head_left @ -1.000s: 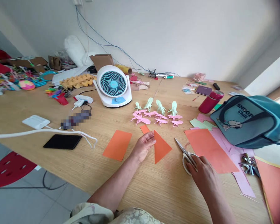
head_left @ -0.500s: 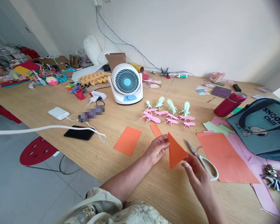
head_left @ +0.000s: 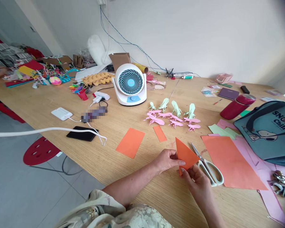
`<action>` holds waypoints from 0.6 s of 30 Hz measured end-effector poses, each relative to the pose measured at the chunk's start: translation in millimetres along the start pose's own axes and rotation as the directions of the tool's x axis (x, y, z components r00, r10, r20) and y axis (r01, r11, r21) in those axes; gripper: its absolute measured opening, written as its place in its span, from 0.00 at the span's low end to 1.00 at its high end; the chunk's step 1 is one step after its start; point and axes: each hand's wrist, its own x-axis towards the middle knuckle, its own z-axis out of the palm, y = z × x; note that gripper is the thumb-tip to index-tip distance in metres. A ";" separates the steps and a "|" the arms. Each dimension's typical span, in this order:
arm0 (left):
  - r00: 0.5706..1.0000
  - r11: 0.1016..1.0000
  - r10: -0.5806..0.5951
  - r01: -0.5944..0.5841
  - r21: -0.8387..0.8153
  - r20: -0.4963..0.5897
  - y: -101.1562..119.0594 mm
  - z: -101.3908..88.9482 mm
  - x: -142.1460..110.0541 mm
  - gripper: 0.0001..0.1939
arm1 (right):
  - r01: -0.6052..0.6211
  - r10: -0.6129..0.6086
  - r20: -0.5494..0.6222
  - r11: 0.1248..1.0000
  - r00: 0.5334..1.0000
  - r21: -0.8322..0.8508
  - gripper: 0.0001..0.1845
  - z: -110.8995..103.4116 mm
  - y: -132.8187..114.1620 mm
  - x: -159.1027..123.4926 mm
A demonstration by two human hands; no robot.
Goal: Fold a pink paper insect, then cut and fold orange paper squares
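Observation:
An orange paper triangle (head_left: 185, 153) is held up above the table between my two hands. My left hand (head_left: 167, 161) pinches its left edge, thumb on the near face. Lower down, my right hand (head_left: 196, 179) grips the bottom corner between thumb and fingers. Just right of the paper, white-handled scissors (head_left: 207, 167) lie with their blades pointing away. A large orange sheet (head_left: 230, 161) is beyond them to the right. To the left are an orange rectangle (head_left: 130, 142) and a narrow orange strip (head_left: 160, 133).
Several folded pink paper insects (head_left: 156, 120) and green ones (head_left: 176, 108) stand beyond my hands. Behind them is a white fan (head_left: 130, 84). A red flask (head_left: 237, 106) and blue bag (head_left: 263, 134) are at the right; a black phone (head_left: 82, 133) and white cable (head_left: 49, 129) at the left.
The paper triangle has shifted slightly right and down. My left hand has slid lower along its edge, and my right hand has moved from the right corner to the bottom corner.

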 end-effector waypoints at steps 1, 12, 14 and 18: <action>1.000 1.000 -0.004 0.004 0.011 -0.001 -0.7 0.2 0.3 0.21 | 0.006 -0.006 0.011 1.000 1.000 0.017 0.20 0.4 0.7 0.2; 0.981 0.995 0.088 -0.078 0.064 -0.174 18.2 -21.8 8.3 0.17 | 0.021 -0.024 -0.031 0.995 0.999 -0.099 0.20 -8.3 14.9 2.7; 0.973 0.994 0.099 -0.087 0.066 -0.210 22.4 -25.3 9.3 0.18 | 0.008 -0.012 -0.038 0.994 0.999 -0.106 0.18 -11.1 17.5 3.2; 0.966 0.995 0.098 -0.092 0.036 -0.241 27.8 -26.3 8.3 0.20 | -0.005 -0.001 -0.050 0.993 0.999 -0.115 0.17 -15.5 20.7 4.4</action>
